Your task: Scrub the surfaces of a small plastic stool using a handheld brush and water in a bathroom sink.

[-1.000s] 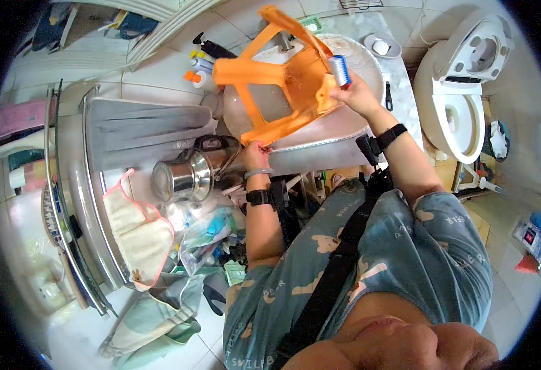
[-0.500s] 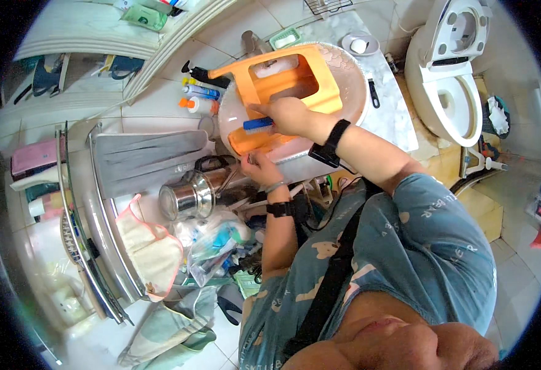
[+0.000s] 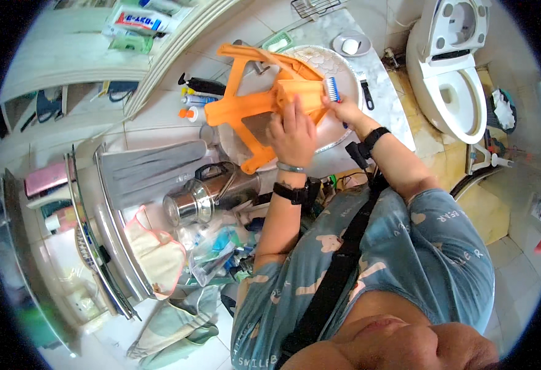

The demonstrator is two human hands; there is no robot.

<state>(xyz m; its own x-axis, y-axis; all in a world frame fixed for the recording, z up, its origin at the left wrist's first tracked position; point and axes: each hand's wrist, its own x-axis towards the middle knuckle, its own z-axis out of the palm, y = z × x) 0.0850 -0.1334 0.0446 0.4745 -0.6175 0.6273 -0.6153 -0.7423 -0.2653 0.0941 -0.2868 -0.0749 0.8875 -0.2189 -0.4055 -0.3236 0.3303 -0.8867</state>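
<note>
An orange plastic stool [image 3: 241,118] lies tipped over the white washbasin [image 3: 350,74], its legs spread toward the left. My left hand [image 3: 293,134] is at the stool's near side with its fingers against the plastic; the motion blurs them a little and the thumb's grip is partly hidden. In my right hand [image 3: 344,112] is a blue scrub brush [image 3: 331,90], its white bristles next to the stool's right end. The fingers close round the brush's lower part.
A soap dish [image 3: 352,44] and a black-handled tool [image 3: 367,95] lie on the marble counter [image 3: 381,68]. Bottles [image 3: 193,115] stand left of the basin. Below it are a metal flask [image 3: 206,194] and plastic bags. A toilet [image 3: 446,92] stands at the right.
The stool has been turned over, so its legs now point left. The brush has moved right and turned upright in my right hand. My left hand has risen onto the stool's near side.
</note>
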